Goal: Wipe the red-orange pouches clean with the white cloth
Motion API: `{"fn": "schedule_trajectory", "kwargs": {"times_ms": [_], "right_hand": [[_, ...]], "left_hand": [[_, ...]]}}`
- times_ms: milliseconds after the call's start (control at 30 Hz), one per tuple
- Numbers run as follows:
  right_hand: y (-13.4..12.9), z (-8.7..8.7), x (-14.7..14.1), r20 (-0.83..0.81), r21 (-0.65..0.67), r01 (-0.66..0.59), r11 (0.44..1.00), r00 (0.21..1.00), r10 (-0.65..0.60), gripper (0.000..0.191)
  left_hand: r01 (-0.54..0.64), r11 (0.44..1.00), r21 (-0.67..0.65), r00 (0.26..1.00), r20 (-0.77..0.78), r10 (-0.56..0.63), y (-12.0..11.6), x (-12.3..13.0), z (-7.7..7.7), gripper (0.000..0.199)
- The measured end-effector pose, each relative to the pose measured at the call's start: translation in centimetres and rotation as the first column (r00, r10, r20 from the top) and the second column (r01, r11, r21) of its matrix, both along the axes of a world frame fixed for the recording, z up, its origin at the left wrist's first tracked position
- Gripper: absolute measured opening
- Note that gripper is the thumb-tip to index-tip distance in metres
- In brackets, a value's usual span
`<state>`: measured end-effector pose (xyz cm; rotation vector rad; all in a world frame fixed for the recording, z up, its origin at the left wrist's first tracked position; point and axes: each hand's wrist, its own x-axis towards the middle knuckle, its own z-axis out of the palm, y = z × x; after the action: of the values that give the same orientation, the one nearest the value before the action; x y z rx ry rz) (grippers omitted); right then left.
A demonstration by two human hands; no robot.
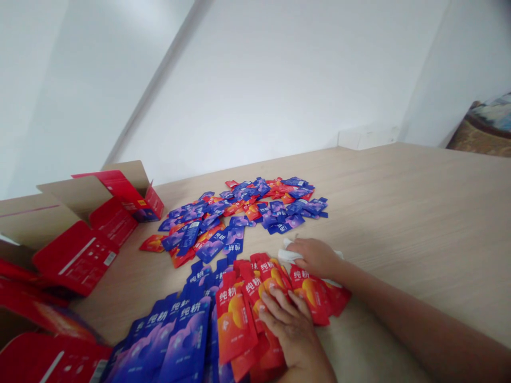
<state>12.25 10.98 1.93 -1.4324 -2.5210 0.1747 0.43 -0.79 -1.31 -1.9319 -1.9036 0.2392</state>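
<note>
Red sachets (235, 319) lie overlapping on the wooden table, beside a fanned stack of larger blue-purple sachets (186, 335). My left hand (293, 330) rests flat on the red ones with its fingers spread. My right hand (315, 256), just beyond and to the right, is closed on a white cloth or tissue (289, 254) at the top edge of the red sachets. Part of the white cloth shows on both sides of that hand. Farther back lies a loose, mixed heap of small red and blue sachets (239, 213).
Open red cardboard boxes (75, 258) stand along the left side with flaps raised. A white wall (271, 80) rises behind the table (415, 213). A low white block (367, 137) is at the back edge. Patterned fabric (483, 133) shows at far right.
</note>
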Motion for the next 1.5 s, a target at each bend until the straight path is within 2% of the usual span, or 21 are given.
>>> {"fn": "schedule_trajectory", "kwargs": {"times_ms": [67, 133, 233, 300, 500, 667, 767, 967, 1067, 1167, 1233, 1300, 1400, 1500], "right_hand": [[0.0, 0.2, 0.4, -0.057, 0.039, 0.028, 0.999, 0.998, -0.026, 0.033], [-0.6, 0.6, 0.2, -0.087, 0.068, -0.001, 0.998, 0.996, 0.007, 0.034], [-1.9, 1.0, -1.0, -0.043, 0.024, -0.161, 0.987, 0.986, 0.161, 0.030], [-2.2, 0.9, -1.5, 0.000, -0.025, -0.219, 0.975, 0.976, 0.219, 0.028], [-0.8, 0.4, -0.9, 0.042, -0.030, -0.065, 0.997, 0.997, 0.066, 0.027], [-2.3, 1.4, -1.5, -0.028, 0.014, -0.112, 0.994, 0.993, 0.112, 0.031], [-3.0, 1.5, -2.3, -0.005, -0.017, -0.177, 0.984, 0.984, 0.177, 0.027], [-0.6, 0.1, -1.0, 0.023, -0.028, -0.039, 0.999, 0.999, 0.040, 0.022], [-0.3, 0.3, -0.3, -0.034, 0.017, -0.020, 1.000, 0.999, 0.020, 0.024], [-1.3, 0.8, -0.6, -0.076, 0.029, -0.097, 0.995, 0.992, 0.099, 0.029], [-1.8, 0.9, -1.0, -0.058, -0.013, -0.192, 0.981, 0.980, 0.191, 0.028], [-1.8, 0.6, -1.3, -0.022, -0.059, -0.224, 0.973, 0.975, 0.223, 0.027], [-1.0, -0.1, -1.2, 0.012, -0.061, -0.138, 0.989, 0.990, 0.139, 0.025], [-0.2, -0.4, -0.5, -0.023, -0.015, -0.054, 0.998, 0.998, 0.054, 0.025]], "left_hand": [[0.003, 1.000, 0.010, 1.000, 0.014, -0.003, 0.0, 0.0, -0.1, 0.036], [0.007, 1.000, 0.005, 1.000, 0.028, -0.007, 0.0, 0.0, -0.1, 0.037], [0.014, 1.000, -0.013, 0.999, 0.039, -0.014, -0.1, 0.0, -0.1, 0.038], [0.020, 1.000, -0.016, 0.999, 0.035, -0.019, -0.1, 0.0, 0.0, 0.038], [-0.001, 1.000, 0.007, 0.999, 0.034, 0.001, 0.0, 0.0, 0.2, 0.036], [0.022, 0.999, -0.038, 0.999, 0.039, -0.021, 0.0, -0.1, 0.0, 0.039], [0.017, 0.999, -0.031, 0.999, 0.050, -0.015, 0.0, 0.0, -0.1, 0.039], [0.015, 1.000, 0.028, 0.999, 0.049, -0.016, 0.0, 0.0, -0.1, 0.034], [0.022, 0.999, 0.025, 0.999, 0.033, -0.022, 0.0, -0.1, -0.1, 0.033], [0.015, 1.000, 0.016, 1.000, 0.025, -0.015, 0.0, 0.0, -0.1, 0.033], [0.010, 1.000, 0.005, 0.999, 0.030, -0.010, -0.1, 0.0, -0.1, 0.034], [0.011, 1.000, -0.006, 0.999, 0.037, -0.011, -0.1, 0.1, -0.1, 0.035], [0.010, 1.000, -0.007, 0.999, 0.043, -0.010, 0.0, 0.1, 0.0, 0.035], [0.007, 1.000, -0.006, 0.998, 0.057, -0.007, 0.0, 0.1, 0.0, 0.034]]}}
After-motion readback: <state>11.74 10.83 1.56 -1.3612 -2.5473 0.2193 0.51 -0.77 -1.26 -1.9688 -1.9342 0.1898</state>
